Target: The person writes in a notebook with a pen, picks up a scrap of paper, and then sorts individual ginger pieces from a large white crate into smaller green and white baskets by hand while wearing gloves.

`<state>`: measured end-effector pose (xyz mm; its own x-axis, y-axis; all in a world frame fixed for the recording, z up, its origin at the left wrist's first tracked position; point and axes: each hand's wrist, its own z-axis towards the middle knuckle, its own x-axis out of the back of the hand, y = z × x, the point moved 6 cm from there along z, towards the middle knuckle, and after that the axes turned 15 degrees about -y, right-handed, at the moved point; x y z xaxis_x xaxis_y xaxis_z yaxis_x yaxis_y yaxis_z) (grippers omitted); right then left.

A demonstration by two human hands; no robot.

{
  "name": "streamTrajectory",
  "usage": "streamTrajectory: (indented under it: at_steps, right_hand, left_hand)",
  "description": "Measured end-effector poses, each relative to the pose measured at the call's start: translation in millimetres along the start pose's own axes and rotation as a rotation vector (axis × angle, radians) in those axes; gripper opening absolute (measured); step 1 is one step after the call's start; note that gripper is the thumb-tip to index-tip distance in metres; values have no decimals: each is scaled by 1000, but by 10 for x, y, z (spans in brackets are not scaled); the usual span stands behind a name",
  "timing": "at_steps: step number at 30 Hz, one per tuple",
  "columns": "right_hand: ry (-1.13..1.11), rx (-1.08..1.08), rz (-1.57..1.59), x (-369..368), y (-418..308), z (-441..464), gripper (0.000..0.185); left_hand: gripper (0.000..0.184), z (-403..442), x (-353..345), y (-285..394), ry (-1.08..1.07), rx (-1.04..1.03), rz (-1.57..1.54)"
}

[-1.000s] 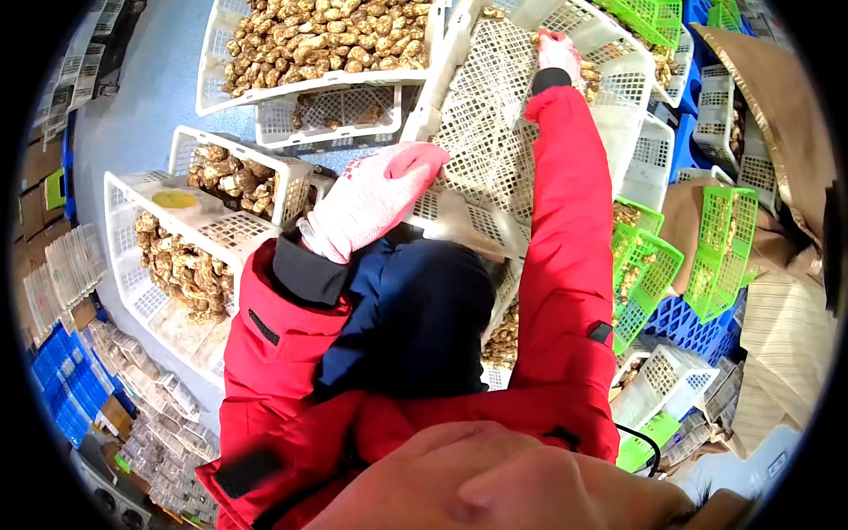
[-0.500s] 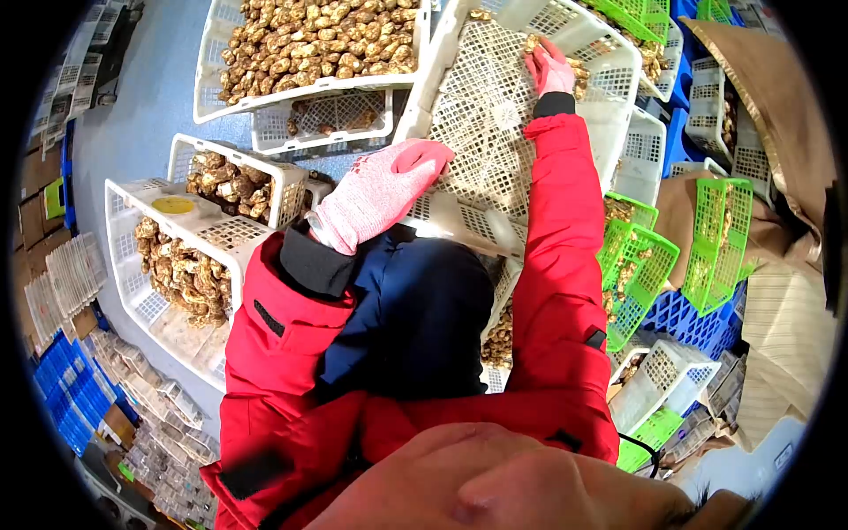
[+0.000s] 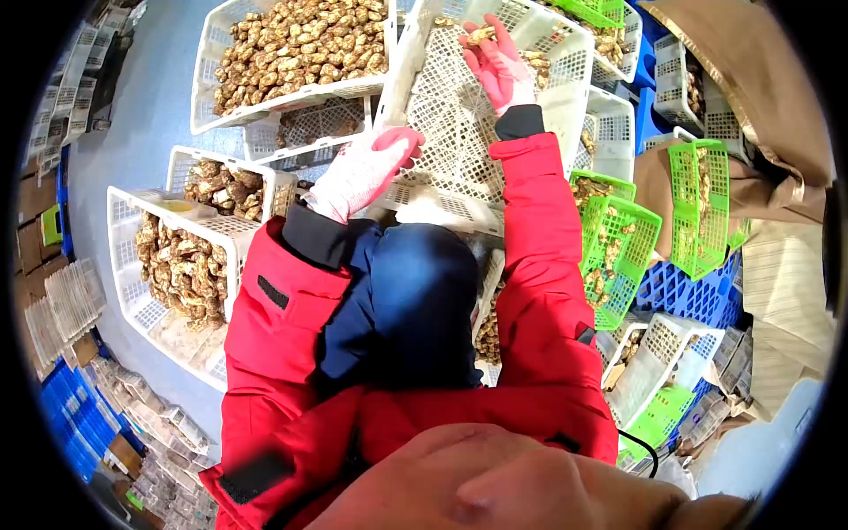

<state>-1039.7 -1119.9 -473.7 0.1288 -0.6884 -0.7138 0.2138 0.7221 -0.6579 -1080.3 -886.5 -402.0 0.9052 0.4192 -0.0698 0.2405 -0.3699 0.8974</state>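
Note:
My right hand (image 3: 502,75), in a pink-and-white glove, pinches a knobbly golden-brown tuber (image 3: 481,35). It is over the far right part of a white plastic crate (image 3: 450,115) with a mesh bottom. A few more tubers (image 3: 536,66) lie in that crate along its right side, just right of my hand. My left hand (image 3: 367,170), gloved the same way, hovers at the crate's near left edge. Its fingers are loosely bent and apart from the thumb, with nothing visible in them.
A white crate full of tubers (image 3: 300,53) stands at the far left. Nearer left are a tilted crate with larger tubers (image 3: 181,274) and a smaller crate (image 3: 225,190). Green baskets (image 3: 623,256) and white crates (image 3: 609,132) line the right, near a brown cloth (image 3: 742,79).
My right hand has lifted and turned palm up, bringing the tuber leftward off the crate's right side. My left hand has drawn back slightly left, its fingers loosening. The view has shifted a little.

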Motion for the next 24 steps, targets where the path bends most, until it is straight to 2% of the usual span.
streamTrajectory:
  at_steps: [6, 9, 10, 13, 14, 16, 18, 20, 24]
  right_hand:
    - [37, -52, -25, -201, 44, -117, 49]
    - [37, -65, -183, -287, 22, -243, 44]
    - [65, -81, -97, -268, 46, -294, 42]
    - [38, -126, -105, -439, -99, -572, 41]
    - [109, -146, -169, -521, -213, -736, 42]
    - [82, -185, -190, -606, -460, -1168, 43]
    - [271, -284, -305, -610, -651, -1705, 47]
    - [321, -380, -282, -516, -771, -2331, 45]
    - [423, -313, -204, -776, -894, -3071, 67]
  left_hand:
    - [34, -9, -2, -37, -29, 20, 20]
    - [34, 0, 8, -45, -42, 9, -7]
    - [33, -13, 9, -63, 4, 38, -94]
    - [33, -8, 17, -104, 8, 20, -186]
    - [33, 2, 22, -124, 19, 17, -181]
    - [33, 11, 52, -167, 37, 13, -170]
    - [32, -7, 43, -157, 16, 1, -195]
    - [32, -22, 32, -117, 19, 9, -179]
    - [34, 31, 22, -152, -6, 38, -132]
